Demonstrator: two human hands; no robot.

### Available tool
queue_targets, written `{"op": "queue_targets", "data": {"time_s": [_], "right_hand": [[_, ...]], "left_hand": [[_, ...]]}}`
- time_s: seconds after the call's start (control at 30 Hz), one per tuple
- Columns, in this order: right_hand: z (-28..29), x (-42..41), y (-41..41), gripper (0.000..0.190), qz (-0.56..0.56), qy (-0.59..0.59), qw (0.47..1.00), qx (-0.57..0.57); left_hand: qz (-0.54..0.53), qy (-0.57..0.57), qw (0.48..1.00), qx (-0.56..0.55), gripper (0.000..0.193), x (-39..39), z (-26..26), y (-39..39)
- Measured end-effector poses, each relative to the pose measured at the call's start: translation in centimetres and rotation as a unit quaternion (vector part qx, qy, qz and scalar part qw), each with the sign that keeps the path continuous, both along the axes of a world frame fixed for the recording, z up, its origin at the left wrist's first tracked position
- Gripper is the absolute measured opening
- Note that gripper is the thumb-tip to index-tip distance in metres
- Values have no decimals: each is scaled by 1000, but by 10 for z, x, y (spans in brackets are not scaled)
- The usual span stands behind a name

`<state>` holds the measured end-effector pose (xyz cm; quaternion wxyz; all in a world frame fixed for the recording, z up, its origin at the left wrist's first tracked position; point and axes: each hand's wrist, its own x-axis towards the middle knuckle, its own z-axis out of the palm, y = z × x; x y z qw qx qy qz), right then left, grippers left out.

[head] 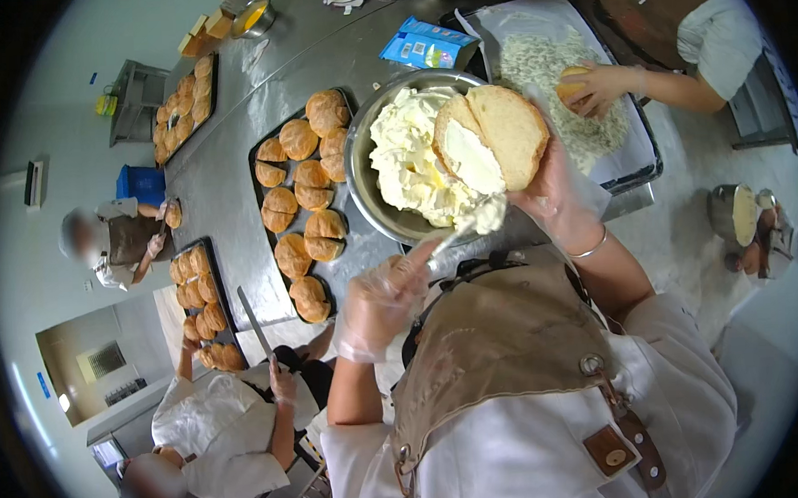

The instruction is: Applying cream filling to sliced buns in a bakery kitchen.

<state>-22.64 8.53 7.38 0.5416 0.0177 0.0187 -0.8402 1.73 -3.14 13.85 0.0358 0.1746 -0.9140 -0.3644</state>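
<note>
My left hand point(384, 300), in a clear plastic glove, grips the handle of a spreading tool point(453, 236) whose end is covered with a lump of white cream. My gloved right hand point(557, 189) holds a split round bread bun point(510, 127) opened out over a steel bowl. Cream is spread on the bun's left half; the right half shows bare crumb. Pale whipped cream point(405, 155) fills much of the steel mixing bowl point(363, 194). The tool's creamy end is close below the bun, near the bowl's lower right rim.
A dark tray point(255, 172) of cut buns point(299, 140) lies left of the bowl. At right, a co-worker's gloved hand point(599, 90) holds a bun over a paper-lined tray point(642, 148) of pale shreds. Lower left, another co-worker holds a long bread knife point(255, 322). A blue packet point(427, 44) lies behind the bowl.
</note>
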Motion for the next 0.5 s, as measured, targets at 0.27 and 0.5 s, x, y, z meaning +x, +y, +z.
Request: {"op": "queue_targets", "data": {"time_s": [0.27, 0.5], "right_hand": [[-15, 11, 12, 49, 50, -64, 996, 20], [-19, 7, 10, 45, 69, -84, 994, 8]], "left_hand": [[197, -55, 956, 209, 38, -25, -3, -38], [130, -25, 979, 157, 38, -15, 3, -31]]}}
